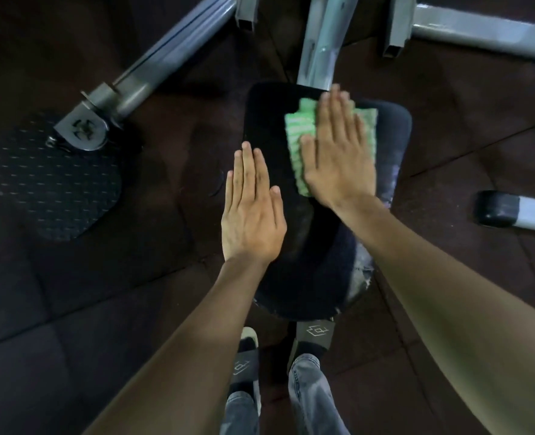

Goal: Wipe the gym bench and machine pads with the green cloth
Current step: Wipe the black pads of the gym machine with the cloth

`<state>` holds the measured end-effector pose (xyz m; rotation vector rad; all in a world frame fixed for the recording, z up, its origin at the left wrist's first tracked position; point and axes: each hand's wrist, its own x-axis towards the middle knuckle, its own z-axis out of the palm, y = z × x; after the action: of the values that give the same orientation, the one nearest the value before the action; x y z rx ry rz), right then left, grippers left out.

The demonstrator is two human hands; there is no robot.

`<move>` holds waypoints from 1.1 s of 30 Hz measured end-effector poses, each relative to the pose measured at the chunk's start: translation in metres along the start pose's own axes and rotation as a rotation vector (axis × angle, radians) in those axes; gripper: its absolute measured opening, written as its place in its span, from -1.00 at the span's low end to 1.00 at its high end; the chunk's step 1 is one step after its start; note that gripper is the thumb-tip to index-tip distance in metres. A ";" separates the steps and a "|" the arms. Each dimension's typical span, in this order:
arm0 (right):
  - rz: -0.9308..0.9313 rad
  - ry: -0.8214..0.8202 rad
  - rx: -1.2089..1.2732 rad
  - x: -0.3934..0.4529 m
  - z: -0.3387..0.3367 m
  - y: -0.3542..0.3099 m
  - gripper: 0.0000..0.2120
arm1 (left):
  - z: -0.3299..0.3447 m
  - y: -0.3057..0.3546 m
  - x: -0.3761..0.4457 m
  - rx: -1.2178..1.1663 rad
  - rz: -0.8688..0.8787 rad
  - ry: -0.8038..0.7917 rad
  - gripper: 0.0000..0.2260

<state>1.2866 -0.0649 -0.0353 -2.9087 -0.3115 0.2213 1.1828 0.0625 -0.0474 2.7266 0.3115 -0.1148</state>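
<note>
A black seat pad [316, 252] of a gym machine lies straight below me, narrower at the near end, with worn pale patches along its right edge. A green-and-white ribbed cloth [294, 136] lies on the pad's far half. My right hand [338, 152] presses flat on the cloth, fingers stretched out and slightly blurred, covering most of it. My left hand [252, 215] rests flat on the pad's left edge, fingers together, with nothing in it.
A black treaded footplate [55, 183] on a grey steel arm [172, 48] sits at the left. A grey post [319, 45] rises behind the pad, with more frame tubes [479, 36] at the far right. A black-capped bar [498, 208] juts in from the right. My feet [244, 356] stand on dark rubber floor.
</note>
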 end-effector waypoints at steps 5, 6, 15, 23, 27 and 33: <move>-0.291 -0.129 -0.028 -0.078 0.000 0.027 -0.40 | 0.000 0.006 -0.013 -0.041 -0.123 0.001 -0.44; -0.232 -0.109 -0.035 -0.076 -0.001 0.040 -0.40 | -0.001 0.008 -0.016 -0.051 -0.148 -0.003 -0.44; -0.343 -0.064 -0.071 0.020 0.003 -0.021 -0.17 | 0.003 0.007 -0.016 -0.068 -0.157 -0.035 -0.42; -0.221 -0.116 0.464 -0.038 -0.014 0.006 -0.52 | -0.055 0.006 -0.029 -0.046 -0.175 -0.257 -0.34; -0.022 -0.132 0.658 -0.058 -0.093 -0.051 -0.59 | -0.143 -0.001 -0.035 -0.050 -0.238 -0.324 -0.41; -0.150 -0.251 0.750 -0.065 -0.241 -0.170 -0.74 | -0.335 -0.031 -0.033 -0.118 -0.376 -0.243 -0.65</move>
<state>1.2324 0.0378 0.2439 -2.1101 -0.3820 0.5456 1.1557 0.2146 0.2529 2.4739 0.7292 -0.5090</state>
